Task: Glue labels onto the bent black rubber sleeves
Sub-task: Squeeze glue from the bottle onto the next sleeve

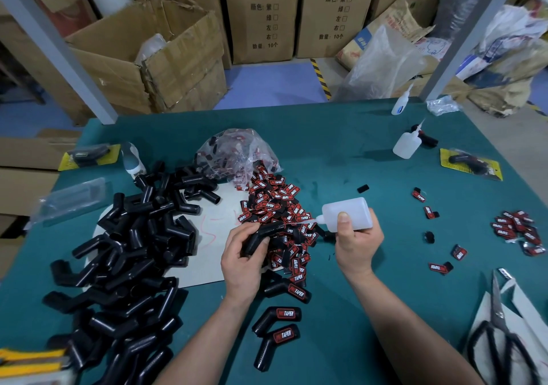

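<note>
Your left hand has its fingers curled round a bent black rubber sleeve, holding it just above the near edge of the heap of red-and-black labels. Your right hand grips a translucent glue bottle, thumb pressed on its side, with the nozzle aimed left at the sleeve's upper end (whether the tip touches the rubber cannot be told). To your left a big pile of unlabelled sleeves spreads over the green table mat and a sheet of card. Three labelled sleeves lie close to you, between your forearms. A clear bag of labels sits behind the heap, a second glue bottle lies farther off to the right, and scissors rest at the near right.
</note>
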Action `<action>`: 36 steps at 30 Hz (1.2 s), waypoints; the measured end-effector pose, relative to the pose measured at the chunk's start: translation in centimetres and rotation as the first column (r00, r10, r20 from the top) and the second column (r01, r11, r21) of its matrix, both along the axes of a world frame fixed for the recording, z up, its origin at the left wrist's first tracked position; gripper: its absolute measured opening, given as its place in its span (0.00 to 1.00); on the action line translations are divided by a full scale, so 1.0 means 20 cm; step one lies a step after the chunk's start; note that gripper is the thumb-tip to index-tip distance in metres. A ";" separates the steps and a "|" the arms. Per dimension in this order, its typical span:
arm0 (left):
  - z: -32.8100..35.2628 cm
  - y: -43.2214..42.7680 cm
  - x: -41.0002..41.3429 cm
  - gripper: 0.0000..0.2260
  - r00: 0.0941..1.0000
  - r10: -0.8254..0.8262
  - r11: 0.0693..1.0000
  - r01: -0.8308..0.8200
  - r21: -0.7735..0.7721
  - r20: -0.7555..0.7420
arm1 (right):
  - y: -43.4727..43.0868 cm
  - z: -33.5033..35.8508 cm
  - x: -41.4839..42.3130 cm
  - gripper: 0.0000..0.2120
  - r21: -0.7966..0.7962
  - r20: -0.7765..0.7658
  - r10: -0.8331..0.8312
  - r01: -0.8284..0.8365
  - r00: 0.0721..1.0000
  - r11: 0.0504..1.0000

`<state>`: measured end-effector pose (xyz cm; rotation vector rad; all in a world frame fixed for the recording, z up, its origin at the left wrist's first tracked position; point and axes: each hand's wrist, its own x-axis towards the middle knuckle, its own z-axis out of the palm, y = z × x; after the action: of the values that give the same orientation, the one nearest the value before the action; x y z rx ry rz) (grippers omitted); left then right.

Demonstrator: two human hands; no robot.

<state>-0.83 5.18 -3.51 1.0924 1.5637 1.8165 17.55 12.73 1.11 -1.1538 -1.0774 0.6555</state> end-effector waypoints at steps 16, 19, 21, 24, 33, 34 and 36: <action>0.02 0.00 0.01 0.20 1.000 0.016 1.000 -0.015 -0.013 0.015 | 0.00 0.00 0.00 0.12 -0.014 -0.011 0.010 -0.010 1.000 1.000; 0.02 0.00 0.01 0.20 1.000 0.016 1.000 -0.015 -0.016 0.017 | 0.00 -0.01 0.00 0.12 -0.021 -0.001 0.009 -0.009 1.000 1.000; 0.02 0.00 0.01 0.20 1.000 0.018 1.000 -0.017 -0.022 0.022 | 0.00 -0.01 0.00 0.12 -0.029 0.001 0.012 -0.012 1.000 1.000; 0.01 0.00 0.01 0.19 0.999 0.020 0.999 -0.019 -0.030 0.032 | 0.00 -0.01 0.00 0.12 -0.030 -0.003 0.013 -0.013 1.000 0.999; 0.01 -0.01 0.01 0.15 1.000 0.015 0.999 -0.015 -0.031 0.015 | 0.00 -0.02 0.00 0.12 -0.012 0.004 0.015 -0.015 1.000 1.000; 0.01 -0.01 0.01 0.15 1.000 0.017 0.999 -0.017 -0.028 0.012 | 0.00 -0.02 0.00 0.12 -0.014 0.005 0.015 -0.015 1.000 1.000; 0.02 -0.01 0.01 0.14 1.000 0.022 1.000 -0.022 -0.021 0.005 | 0.01 -0.02 0.00 0.12 -0.021 0.008 0.010 -0.010 1.000 1.000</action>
<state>-0.63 5.03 -3.20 1.0645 1.5940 1.8123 17.53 12.84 0.65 -1.1703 -1.0859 0.6724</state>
